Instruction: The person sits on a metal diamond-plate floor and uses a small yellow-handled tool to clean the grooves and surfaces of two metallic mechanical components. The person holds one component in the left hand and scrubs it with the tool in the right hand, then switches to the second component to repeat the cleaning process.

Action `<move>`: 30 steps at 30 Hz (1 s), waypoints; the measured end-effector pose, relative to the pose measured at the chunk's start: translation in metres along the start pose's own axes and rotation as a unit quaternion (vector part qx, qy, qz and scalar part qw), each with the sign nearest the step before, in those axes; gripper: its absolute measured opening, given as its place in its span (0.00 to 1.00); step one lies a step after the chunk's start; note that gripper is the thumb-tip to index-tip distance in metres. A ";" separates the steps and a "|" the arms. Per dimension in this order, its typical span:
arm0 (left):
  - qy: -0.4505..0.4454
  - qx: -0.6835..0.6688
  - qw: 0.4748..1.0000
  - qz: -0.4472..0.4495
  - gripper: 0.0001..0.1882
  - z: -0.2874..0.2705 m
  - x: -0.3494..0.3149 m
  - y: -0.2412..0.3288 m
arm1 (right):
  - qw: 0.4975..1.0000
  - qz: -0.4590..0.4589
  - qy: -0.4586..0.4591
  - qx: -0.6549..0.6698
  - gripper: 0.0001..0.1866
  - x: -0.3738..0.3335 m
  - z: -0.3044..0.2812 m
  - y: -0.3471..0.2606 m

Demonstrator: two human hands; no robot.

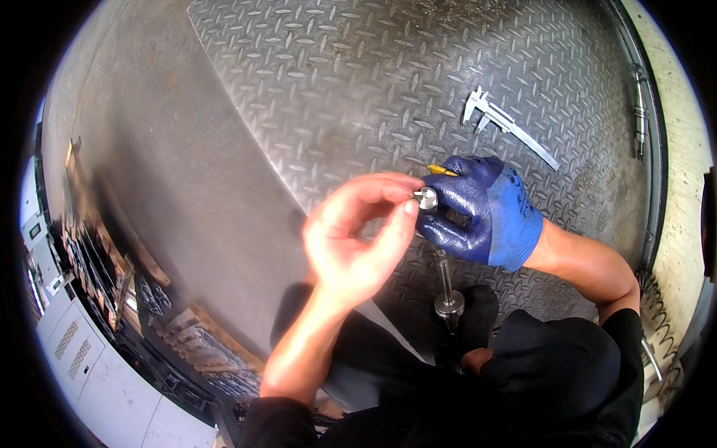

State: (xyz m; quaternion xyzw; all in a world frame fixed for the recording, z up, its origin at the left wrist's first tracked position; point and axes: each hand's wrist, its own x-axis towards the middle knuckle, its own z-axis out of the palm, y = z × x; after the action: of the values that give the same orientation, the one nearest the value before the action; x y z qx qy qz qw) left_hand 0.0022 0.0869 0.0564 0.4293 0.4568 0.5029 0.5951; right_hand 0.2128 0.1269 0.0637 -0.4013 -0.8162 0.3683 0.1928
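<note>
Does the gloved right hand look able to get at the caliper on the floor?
Probably yes: the caliper lies just beyond the right hand, with nothing seen covering it or blocking the way. The hand looks occupied, though, with a yellow item and a small metal part, so it may need freeing first.

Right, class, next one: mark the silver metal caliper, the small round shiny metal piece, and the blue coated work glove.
Silver metal caliper (512, 128): head view, on its beam.
Small round shiny metal piece (427, 198): head view, on its rounded body.
Blue coated work glove (479, 211): head view, on its dark coated part.
</note>
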 end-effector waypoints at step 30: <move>0.007 0.090 0.994 0.060 0.07 -0.003 0.000 0.001 | 1.000 -0.002 -0.016 -0.008 0.13 -0.001 -0.001 -0.003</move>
State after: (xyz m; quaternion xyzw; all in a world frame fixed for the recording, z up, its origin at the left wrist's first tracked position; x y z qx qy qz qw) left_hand -0.0007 0.0873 0.0568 0.5043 0.4778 0.4971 0.5198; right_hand 0.2127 0.1253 0.0663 -0.3954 -0.8226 0.3681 0.1771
